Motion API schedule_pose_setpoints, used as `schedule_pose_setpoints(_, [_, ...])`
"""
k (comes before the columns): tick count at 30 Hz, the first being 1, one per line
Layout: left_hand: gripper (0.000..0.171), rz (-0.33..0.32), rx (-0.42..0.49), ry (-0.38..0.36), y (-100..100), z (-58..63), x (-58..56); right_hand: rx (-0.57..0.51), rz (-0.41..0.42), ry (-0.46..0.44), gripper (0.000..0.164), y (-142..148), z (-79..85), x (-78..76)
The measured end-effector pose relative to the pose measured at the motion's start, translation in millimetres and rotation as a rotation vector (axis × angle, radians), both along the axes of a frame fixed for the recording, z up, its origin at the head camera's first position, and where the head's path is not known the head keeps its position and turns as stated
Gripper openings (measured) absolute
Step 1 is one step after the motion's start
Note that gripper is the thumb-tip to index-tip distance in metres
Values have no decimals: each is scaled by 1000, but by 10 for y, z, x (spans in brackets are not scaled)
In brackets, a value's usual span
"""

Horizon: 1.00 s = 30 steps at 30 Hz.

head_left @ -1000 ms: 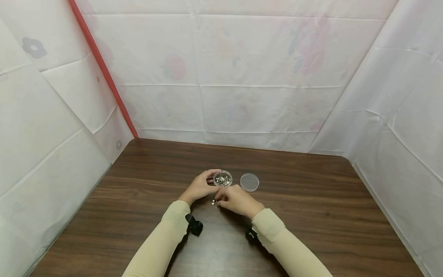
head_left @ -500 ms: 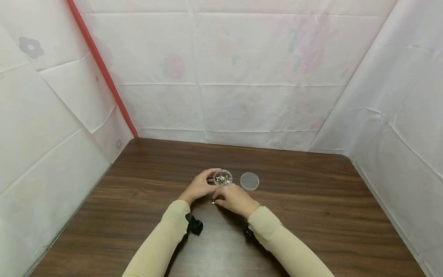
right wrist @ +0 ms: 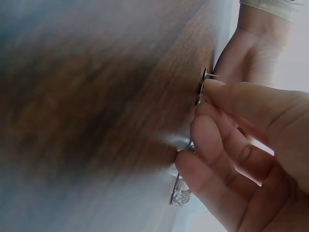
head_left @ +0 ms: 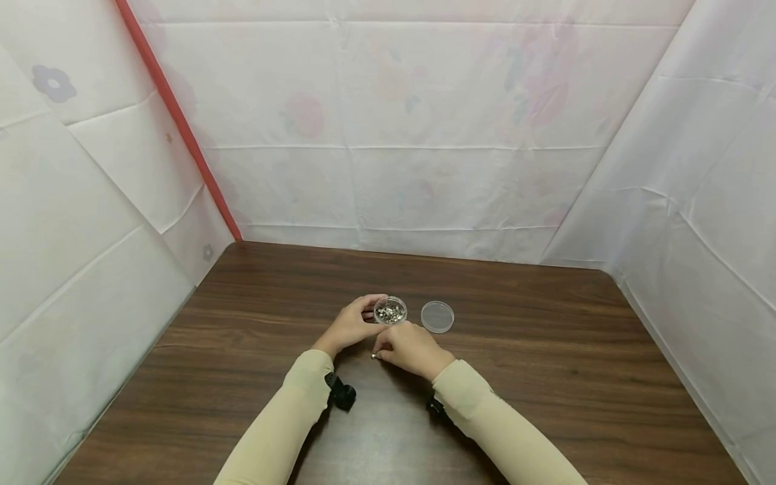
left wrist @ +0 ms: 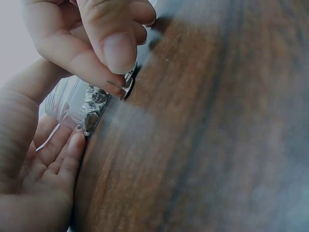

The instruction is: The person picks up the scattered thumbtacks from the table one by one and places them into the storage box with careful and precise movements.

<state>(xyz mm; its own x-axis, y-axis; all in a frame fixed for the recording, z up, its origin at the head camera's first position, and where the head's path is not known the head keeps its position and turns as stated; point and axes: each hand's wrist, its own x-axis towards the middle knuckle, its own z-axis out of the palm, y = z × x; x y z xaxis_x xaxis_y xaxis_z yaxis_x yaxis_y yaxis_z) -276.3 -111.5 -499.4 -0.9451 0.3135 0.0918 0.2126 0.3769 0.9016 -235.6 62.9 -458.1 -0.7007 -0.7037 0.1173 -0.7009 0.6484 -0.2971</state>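
Note:
My left hand (head_left: 349, 328) holds a round clear dish (head_left: 390, 301) at its left side, fingers and thumb curved around the wall. Silver thumbtacks (head_left: 391, 313) lie heaped inside it. In front of the dish, my right hand (head_left: 414, 349) is down at the tabletop, its thumb and index finger pinching at a thumbtack (left wrist: 127, 87) close to the wood. The pin of a tack (right wrist: 208, 75) sticks out beside the thumb tip in the right wrist view. The other right fingers are curled, and the palm hides part of the tacks near it.
A clear round lid (head_left: 438, 317) lies flat to the right of the dish. The brown wooden table (head_left: 545, 377) has pale patterned cloth (head_left: 448, 135) behind it and at both sides. A red strip (head_left: 176, 114) runs down the back left corner.
My right hand has shifted slightly left, and its fingers have closed in on the loose thumbtacks. Several showed at the fingertips before; now one shows there. The left hand and dish stay put.

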Motion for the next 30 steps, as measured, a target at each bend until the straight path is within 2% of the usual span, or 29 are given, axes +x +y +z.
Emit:
schedule_pose_setpoints(8, [65,-9,-2,16,1,5,15,-26,-9,-31,5,27,6,9])
schedule_pose_setpoints(16, [64,-1,-5,1,0,25,28,-142,-27,-63,8,119,65,-36])
schedule_pose_setpoints(22, [66,4,-10,-31,2,40,29,-186,-74,-75,12,238,108,-79])
schedule_pose_setpoints(30, [69,9,-23,-38,9,35,25,-207,-159,-77,12,360,145,-131])
